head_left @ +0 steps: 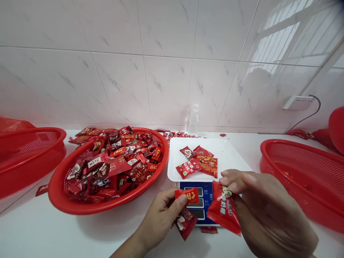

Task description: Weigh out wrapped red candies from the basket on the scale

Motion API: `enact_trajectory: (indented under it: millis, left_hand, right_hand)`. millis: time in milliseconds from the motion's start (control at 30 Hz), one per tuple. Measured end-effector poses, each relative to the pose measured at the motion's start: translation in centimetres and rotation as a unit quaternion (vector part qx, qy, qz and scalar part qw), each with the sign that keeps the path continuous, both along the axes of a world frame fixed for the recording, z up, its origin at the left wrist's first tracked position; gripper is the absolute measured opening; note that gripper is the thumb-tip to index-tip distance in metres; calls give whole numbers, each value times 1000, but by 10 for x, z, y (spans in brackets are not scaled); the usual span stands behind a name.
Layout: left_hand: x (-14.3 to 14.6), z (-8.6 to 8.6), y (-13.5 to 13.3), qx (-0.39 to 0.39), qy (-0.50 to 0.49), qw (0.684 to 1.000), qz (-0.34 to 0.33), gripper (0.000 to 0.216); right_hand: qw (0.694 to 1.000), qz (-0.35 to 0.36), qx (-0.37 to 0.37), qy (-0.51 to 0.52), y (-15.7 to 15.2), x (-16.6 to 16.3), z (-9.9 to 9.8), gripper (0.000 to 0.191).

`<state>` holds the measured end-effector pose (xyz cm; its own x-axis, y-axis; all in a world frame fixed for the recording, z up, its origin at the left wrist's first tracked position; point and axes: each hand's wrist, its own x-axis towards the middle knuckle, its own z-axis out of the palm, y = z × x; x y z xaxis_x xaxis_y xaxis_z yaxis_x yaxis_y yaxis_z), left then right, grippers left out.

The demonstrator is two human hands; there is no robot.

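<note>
White counter, tiled wall behind: L hand (161, 216) pinches small red packet (187, 195) (thumb & forefinger), darker packet (185, 223) tucked below; R hand (259, 204) pinches larger red packet (223, 210), both over scale (204, 200) front, near white tray (231, 157); probably best added singly, w/o pressing tray.

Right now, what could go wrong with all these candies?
The left hand pinches two packets at once; the lower one might slip out. The right hand holds a red packet close over the scale; a bump could spoil the reading. The full basket is heaped to its rim, so candies may spill.
</note>
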<state>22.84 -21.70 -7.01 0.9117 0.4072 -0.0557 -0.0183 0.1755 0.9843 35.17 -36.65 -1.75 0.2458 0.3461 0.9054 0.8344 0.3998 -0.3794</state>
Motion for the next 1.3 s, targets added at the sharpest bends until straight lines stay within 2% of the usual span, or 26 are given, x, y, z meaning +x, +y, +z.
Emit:
enact_trajectory:
  millis: [133,333,533,667,800,933,1000,1133,1233,1300]
  left_hand:
    - [0,-1,1,6,-7,1000,-6,33]
    - [-1,-1,1,4,-5,1000,-10,32]
    - [0,0,0,-12,-12,1000,-15,31]
    - [0,2,0,-4,-14,1000,-13,35]
    - [0,0,1,13,0,1000,-8,41]
    - [-2,-9,3,-1,13,1000,-8,46]
    - [-3,-12,4,-43,6,999,-34,47]
    - [-9,-14,3,-98,-20,986,-133,48]
    - [-10,-11,2,-107,-37,979,-170,48]
    - [-10,-10,0,-121,-36,977,-174,50]
  right_hand:
    - [1000,16,7,-11,4,0,5,73]
    - [996,-13,-6,-91,3,0,18,74]
    - [992,-55,-32,-111,-1,-1,23,47]
    - [990,-51,-40,-128,-2,-2,25,44]
    - [994,7,-57,-96,0,1,23,46]
    - [989,87,-119,-24,2,9,19,40]
    - [973,140,-183,31,6,14,16,35]
    - [910,237,-304,154,18,19,9,32]
    - [876,284,-345,180,26,18,4,32]
    - [870,301,-354,164,27,18,4,31]
